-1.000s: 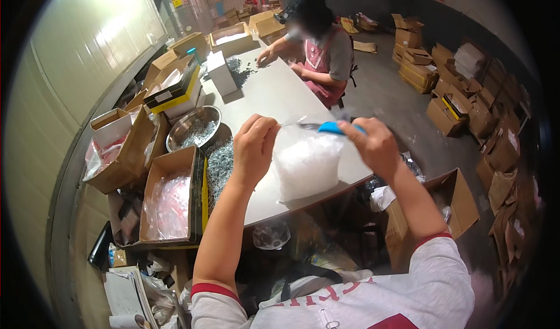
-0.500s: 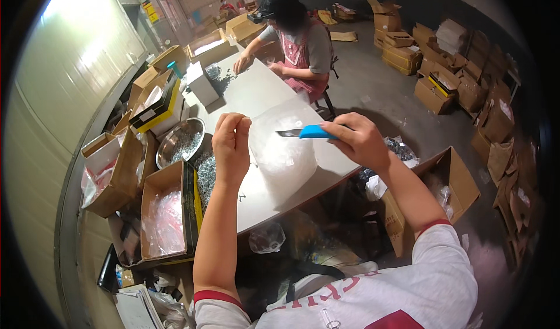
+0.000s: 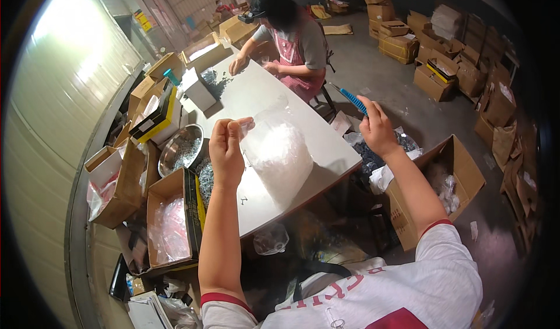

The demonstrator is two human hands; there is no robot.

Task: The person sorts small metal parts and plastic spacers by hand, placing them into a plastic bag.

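The pale grey short-sleeved shirt [image 3: 431, 276] has dark red cuff bands [image 3: 228, 301], red chest lettering [image 3: 338, 287] and a red patch [image 3: 399, 321]; the dark strip [image 3: 321, 268] near its neck may be a strap.

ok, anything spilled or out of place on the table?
Yes: a small dark bit lies alone toward the near edge of the table, away from the heap of small metal pieces. That heap sits loose beside the steel bowl, which could be spillage or deliberate.
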